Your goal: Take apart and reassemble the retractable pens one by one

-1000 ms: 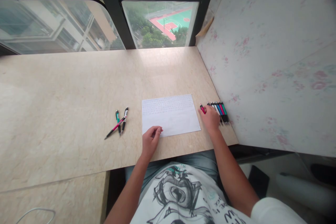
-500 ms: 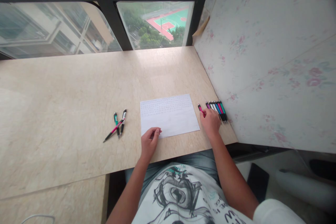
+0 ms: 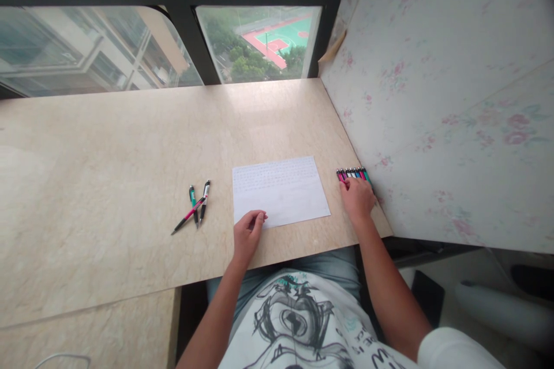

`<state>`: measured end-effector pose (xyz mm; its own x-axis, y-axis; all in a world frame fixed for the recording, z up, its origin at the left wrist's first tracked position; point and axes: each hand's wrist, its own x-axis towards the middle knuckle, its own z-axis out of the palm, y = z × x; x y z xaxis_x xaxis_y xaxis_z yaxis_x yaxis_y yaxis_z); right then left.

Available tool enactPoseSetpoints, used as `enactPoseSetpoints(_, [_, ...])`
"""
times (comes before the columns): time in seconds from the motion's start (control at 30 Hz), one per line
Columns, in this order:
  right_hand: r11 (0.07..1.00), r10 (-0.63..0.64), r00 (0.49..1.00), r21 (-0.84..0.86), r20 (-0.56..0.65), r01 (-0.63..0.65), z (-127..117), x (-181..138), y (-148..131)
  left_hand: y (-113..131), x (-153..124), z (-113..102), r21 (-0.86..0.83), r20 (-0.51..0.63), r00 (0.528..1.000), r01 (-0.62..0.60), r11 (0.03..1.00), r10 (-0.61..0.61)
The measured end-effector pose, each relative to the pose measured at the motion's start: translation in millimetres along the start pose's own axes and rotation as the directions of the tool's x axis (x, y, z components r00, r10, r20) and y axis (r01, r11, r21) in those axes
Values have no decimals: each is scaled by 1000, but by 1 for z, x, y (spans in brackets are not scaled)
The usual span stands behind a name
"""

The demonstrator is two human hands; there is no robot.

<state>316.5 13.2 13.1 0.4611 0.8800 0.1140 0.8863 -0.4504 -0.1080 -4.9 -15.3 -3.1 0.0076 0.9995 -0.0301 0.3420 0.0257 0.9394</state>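
Note:
My left hand rests at the lower left corner of a white sheet of paper, its fingers curled in with nothing visible in them. Several lines of small handwriting fill the upper part of the sheet. At the right, my right hand grips a pink pen at the left end of a row of pens. The row lies side by side, with pink, purple, white, blue and green barrels. My hand covers the lower parts of most of them.
Left of the paper, a green pen, a white and black pen and a pink and black pen lie crossed on the beige tabletop. A flowered wall borders the right side. A window stands behind.
My right hand has moved right with the pink pen, bringing it against the left end of the row. The left hand and the paper have stayed in place.

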Motion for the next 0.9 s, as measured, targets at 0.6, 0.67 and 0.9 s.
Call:
enactPoseSetpoints(0.6, [995,-5,997,97,-79,13,4,-4,2,0,-1,0,-26,2,1000,10,1000,-10])
enactPoseSetpoints(0.67, [985,-47,996,164,-79,59,7,-8,-4,1,-1,0,-36,-1,1000,11,999,-11])
enactPoseSetpoints(0.9, [862,-259,965,442,-34,247,20,-44,-42,8,5,-29,1,-28,1000,3,1000,-3])
